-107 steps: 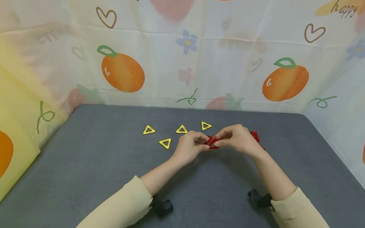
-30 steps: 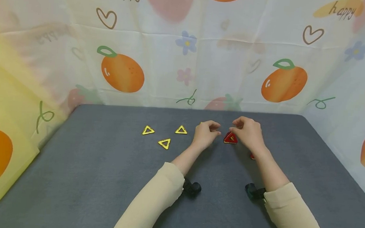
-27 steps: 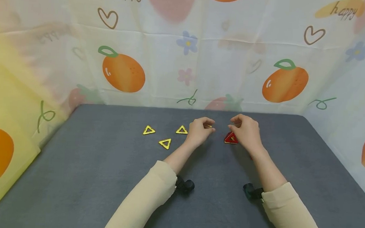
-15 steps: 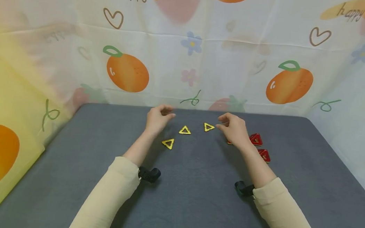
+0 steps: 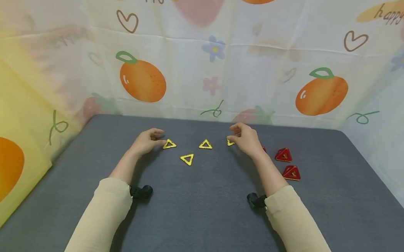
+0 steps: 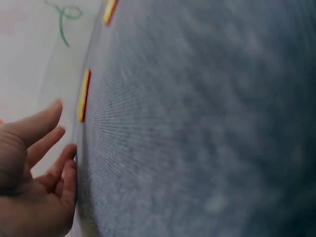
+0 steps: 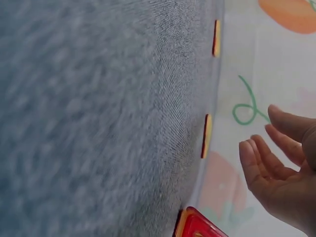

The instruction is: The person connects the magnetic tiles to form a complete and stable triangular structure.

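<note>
In the head view my left hand (image 5: 149, 141) is beside the leftmost yellow triangle (image 5: 170, 147), its thumb tip close to or touching the edge; contact cannot be told. Its fingers are loosely bent around nothing in the left wrist view, with a yellow-and-red piece (image 6: 84, 96) just beyond. My right hand (image 5: 246, 139) hovers over another yellow triangle (image 5: 231, 144), partly covering it. Between its relaxed fingers nothing shows in the right wrist view. Two more yellow triangles, a middle one (image 5: 205, 147) and a nearer one (image 5: 192, 159), lie between the hands.
Right of my right forearm lie red triangular pieces, one farther back (image 5: 283, 155) and one nearer (image 5: 291, 173). A third red piece (image 5: 264, 149) is mostly hidden behind the right wrist. The grey tabletop (image 5: 196, 218) ends at a printed curtain (image 5: 185, 63).
Both hands earlier held a red piece together; it now lies on the table to the right. My left hand has moved far left, and my right hand has shifted left off the red pieces.
</note>
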`<move>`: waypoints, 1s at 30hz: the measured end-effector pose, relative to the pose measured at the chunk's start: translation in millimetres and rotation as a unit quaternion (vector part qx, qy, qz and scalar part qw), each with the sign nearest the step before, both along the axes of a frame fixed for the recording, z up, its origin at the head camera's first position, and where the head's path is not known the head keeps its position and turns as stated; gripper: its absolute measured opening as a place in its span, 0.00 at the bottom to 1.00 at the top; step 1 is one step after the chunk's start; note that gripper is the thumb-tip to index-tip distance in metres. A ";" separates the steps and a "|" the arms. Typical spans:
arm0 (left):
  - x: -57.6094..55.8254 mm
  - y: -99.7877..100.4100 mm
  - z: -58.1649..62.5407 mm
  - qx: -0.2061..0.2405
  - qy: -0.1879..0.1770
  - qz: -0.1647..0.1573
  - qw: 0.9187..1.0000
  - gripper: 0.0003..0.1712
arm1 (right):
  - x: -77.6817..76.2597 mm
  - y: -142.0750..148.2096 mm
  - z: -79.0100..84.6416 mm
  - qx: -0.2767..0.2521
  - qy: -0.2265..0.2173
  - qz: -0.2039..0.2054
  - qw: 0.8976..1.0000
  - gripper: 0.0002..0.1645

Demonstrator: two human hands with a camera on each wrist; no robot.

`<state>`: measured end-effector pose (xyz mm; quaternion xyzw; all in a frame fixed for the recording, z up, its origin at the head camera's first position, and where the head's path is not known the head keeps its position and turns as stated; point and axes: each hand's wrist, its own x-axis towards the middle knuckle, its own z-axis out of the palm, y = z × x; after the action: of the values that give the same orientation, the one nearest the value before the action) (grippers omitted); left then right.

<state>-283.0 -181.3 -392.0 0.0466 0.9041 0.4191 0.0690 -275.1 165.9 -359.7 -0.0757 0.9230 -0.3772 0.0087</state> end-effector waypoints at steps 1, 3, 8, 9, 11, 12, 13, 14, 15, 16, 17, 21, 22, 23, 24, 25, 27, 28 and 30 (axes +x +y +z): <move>-0.7 -2.4 -3.1 -0.004 -0.004 -0.016 1.000 0.32 | -1.6 -1.0 -0.3 -0.001 -0.006 0.001 1.000 0.25; -2.6 -5.8 -8.0 -0.011 -0.005 -0.043 0.999 0.32 | -4.5 -2.0 -0.8 -0.002 -0.018 0.002 1.000 0.26; -5.4 -6.5 -12.6 -0.026 -0.003 -0.068 0.997 0.33 | -11.1 -1.8 -3.3 0.014 -0.055 0.000 0.998 0.29; -5.1 -5.6 -12.9 -0.028 -0.004 -0.065 0.997 0.33 | -12.2 -1.5 -4.0 0.019 -0.061 0.000 0.998 0.30; -4.3 -3.9 -13.3 -0.034 -0.001 -0.059 0.998 0.32 | -14.6 -1.2 -6.2 0.034 -0.071 -0.002 0.997 0.30; -3.9 -3.1 -13.6 -0.036 0.001 -0.056 0.998 0.32 | -15.9 -1.0 -7.5 0.040 -0.074 -0.003 0.996 0.31; -3.7 -2.4 -14.2 -0.038 0.002 -0.053 0.998 0.32 | -16.9 -0.8 -8.4 0.045 -0.078 -0.005 0.996 0.31; -3.7 -1.9 -14.9 -0.041 0.003 -0.050 0.998 0.31 | -18.0 -0.7 -9.4 0.051 -0.082 -0.006 0.995 0.32; -3.9 -1.4 -15.4 -0.043 0.002 -0.048 0.998 0.31 | -19.1 -0.6 -10.3 0.056 -0.085 -0.008 0.995 0.32; -3.9 -1.2 -15.9 -0.045 0.002 -0.047 0.998 0.31 | -20.2 -0.6 -11.3 0.063 -0.088 -0.010 0.994 0.33; -3.8 -0.9 -16.3 -0.046 0.000 -0.046 0.998 0.30 | -21.3 -0.7 -12.2 0.069 -0.093 -0.012 0.993 0.33; -3.1 0.1 -15.9 -0.043 -0.003 -0.044 0.998 0.30 | -25.0 -0.4 -16.0 0.105 -0.098 -0.013 0.989 0.34; -3.0 0.2 -15.7 -0.043 -0.003 -0.044 0.998 0.30 | -25.5 -0.2 -16.9 0.114 -0.099 -0.013 0.988 0.34; -2.9 0.2 -15.5 -0.042 -0.002 -0.044 0.998 0.30 | -26.0 -0.1 -17.6 0.121 -0.099 -0.013 0.988 0.34; -3.0 0.1 -15.6 -0.042 -0.002 -0.045 0.998 0.30 | -26.3 0.1 -18.3 0.126 -0.100 -0.012 0.987 0.34; -3.0 0.2 -15.5 -0.042 -0.002 -0.045 0.998 0.30 | -26.6 0.2 -18.9 0.129 -0.099 -0.012 0.987 0.34; -3.3 0.2 -15.7 -0.042 -0.002 -0.044 0.998 0.29 | -26.8 0.3 -19.8 0.132 -0.098 -0.011 0.986 0.33; -3.4 0.5 -15.8 -0.042 -0.001 -0.043 0.998 0.29 | -27.0 0.3 -20.3 0.132 -0.096 -0.011 0.987 0.33; -3.5 1.2 -16.1 -0.042 -0.001 -0.041 0.998 0.29 | -26.9 0.3 -21.3 0.131 -0.094 -0.013 0.987 0.31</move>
<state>-286.5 -180.1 -408.2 0.0805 0.9183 0.3773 0.0894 -302.0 166.2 -381.0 -0.0261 0.9604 -0.2588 0.1000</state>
